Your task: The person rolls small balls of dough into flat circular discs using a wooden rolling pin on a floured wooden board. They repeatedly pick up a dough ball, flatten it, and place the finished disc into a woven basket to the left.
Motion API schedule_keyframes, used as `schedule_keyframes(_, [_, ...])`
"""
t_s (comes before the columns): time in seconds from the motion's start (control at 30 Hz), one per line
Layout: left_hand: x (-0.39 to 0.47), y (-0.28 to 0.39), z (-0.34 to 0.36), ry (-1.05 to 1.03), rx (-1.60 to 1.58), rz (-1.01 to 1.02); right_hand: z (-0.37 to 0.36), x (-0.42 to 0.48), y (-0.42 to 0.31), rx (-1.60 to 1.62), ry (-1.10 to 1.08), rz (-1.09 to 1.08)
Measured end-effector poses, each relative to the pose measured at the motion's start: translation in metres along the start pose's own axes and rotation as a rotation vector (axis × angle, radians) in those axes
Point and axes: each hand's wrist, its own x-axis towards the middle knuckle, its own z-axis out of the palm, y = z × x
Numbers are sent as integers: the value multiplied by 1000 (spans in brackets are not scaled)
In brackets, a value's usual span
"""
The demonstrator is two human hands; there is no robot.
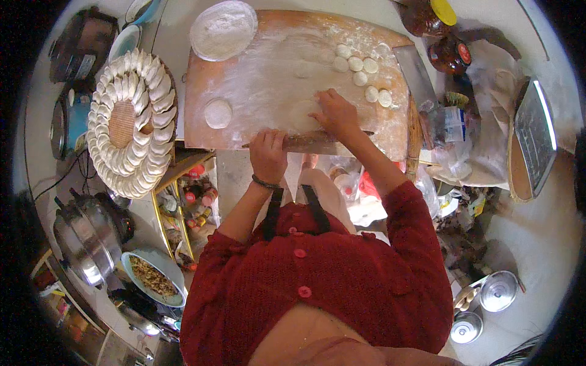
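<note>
My left hand (268, 148) is closed on the left end of a wooden rolling pin (304, 141) near the front edge of the floured wooden board (270, 68). Beyond the pin, my right hand (334, 112) rests at a rolled dough round (302, 114), its fingers apart on the edge; the forearm crosses over the pin. One dough wrapper (218, 113) lies flat at the board's left. Several small flattened dough pieces (355, 64) sit at the right. A bowl of flour (223, 31) stands at the back left corner.
Left of the board, a round woven tray (122, 124) carries rings of shaped dumplings. A bowl of chopped filling (153, 278) stands at lower left, near a steel pot (87, 238). A wide metal blade (415, 75) lies at the board's right edge, with dark jars (451, 55) beyond.
</note>
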Motion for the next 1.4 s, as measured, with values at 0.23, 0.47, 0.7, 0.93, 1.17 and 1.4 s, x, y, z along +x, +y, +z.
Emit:
schedule_keyframes(0.23, [-28, -6, -6, -19, -13, -29, -3, 31, -18, -191, -301, 179])
schedule_keyframes(0.47, [-50, -15, -15, 28, -25, -8, 25, 53, -74, 397, -217, -55])
schedule_keyframes(0.7, [-57, -25, -31, -114, -87, -41, 90, 80, -137, 380, -27, -7])
schedule_keyframes(0.93, [-51, -33, -23, -60, -27, -15, 35, 13, 32, 369, -556, 150])
schedule_keyframes(1.17, [-30, -27, -17, -151, -40, 1, 8, 83, -17, -158, 245, -37])
schedule_keyframes(1.4, [6, -24, -22, 7, 9, 84, 11, 5, 17, -236, 69, -402])
